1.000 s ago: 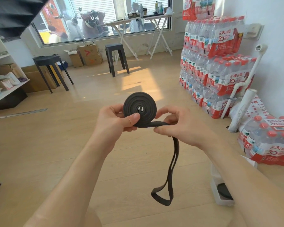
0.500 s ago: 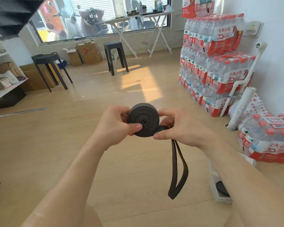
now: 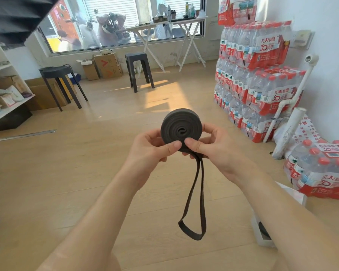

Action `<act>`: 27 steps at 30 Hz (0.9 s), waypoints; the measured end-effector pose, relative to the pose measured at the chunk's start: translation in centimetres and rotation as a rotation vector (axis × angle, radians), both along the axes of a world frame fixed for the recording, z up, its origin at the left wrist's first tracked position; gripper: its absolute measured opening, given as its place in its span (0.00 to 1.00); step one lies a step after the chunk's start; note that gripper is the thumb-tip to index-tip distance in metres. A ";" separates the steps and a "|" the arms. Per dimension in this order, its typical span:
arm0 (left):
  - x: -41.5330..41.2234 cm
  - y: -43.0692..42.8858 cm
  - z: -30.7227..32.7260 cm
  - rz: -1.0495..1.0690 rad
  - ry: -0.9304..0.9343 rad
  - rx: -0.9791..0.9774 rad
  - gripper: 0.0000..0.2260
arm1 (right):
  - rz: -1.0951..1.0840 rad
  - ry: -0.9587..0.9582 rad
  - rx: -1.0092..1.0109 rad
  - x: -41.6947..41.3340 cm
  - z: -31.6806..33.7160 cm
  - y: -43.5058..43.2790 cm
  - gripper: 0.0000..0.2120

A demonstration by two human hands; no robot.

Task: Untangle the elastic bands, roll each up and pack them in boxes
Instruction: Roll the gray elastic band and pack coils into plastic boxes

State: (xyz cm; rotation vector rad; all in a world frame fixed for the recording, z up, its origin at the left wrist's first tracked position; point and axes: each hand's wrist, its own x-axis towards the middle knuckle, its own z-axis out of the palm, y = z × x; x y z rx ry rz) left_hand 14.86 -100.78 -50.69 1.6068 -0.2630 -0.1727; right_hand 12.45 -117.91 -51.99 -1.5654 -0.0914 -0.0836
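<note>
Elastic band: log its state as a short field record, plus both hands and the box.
band: dark elastic band, mostly rolled into a flat coil
loose end: a loop hangs below the coil
left hand: grips the coil, thumb on its face
right hand: pinches the coil's lower edge
box: white box on the floor, partly hidden by the right arm

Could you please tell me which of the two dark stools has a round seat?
The stool on the left, beside the white shelves: its seat is round, while the other stool, further right, has a square seat.
</note>
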 end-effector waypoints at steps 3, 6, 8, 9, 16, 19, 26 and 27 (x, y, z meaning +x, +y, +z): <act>-0.3 -0.8 -0.2 0.077 -0.026 -0.055 0.11 | 0.036 0.000 0.067 -0.1 0.1 0.3 0.13; -0.2 -0.6 0.2 0.139 -0.057 -0.070 0.09 | 0.159 0.011 -0.073 -0.3 0.2 0.3 0.22; 0.0 -0.2 0.5 0.153 -0.062 -0.050 0.08 | 0.135 0.009 -0.279 -0.4 0.2 0.5 0.30; 0.1 0.0 0.6 0.156 -0.061 -0.032 0.07 | 0.091 0.003 -0.345 -0.4 0.2 0.6 0.30; 0.4 1.0 1.1 0.120 0.012 0.098 0.08 | 0.085 0.036 -0.464 -0.6 1.1 -1.0 0.22; 0.6 1.2 1.2 0.095 0.031 0.125 0.07 | 0.092 0.026 -0.450 -0.6 1.1 -1.3 0.20; 0.8 1.7 1.3 0.010 -0.014 0.248 0.09 | 0.102 0.013 -0.387 -0.6 1.1 -1.4 0.20; 0.8 1.7 1.3 0.009 -0.028 0.273 0.09 | 0.101 0.014 -0.390 -0.6 1.1 -1.3 0.21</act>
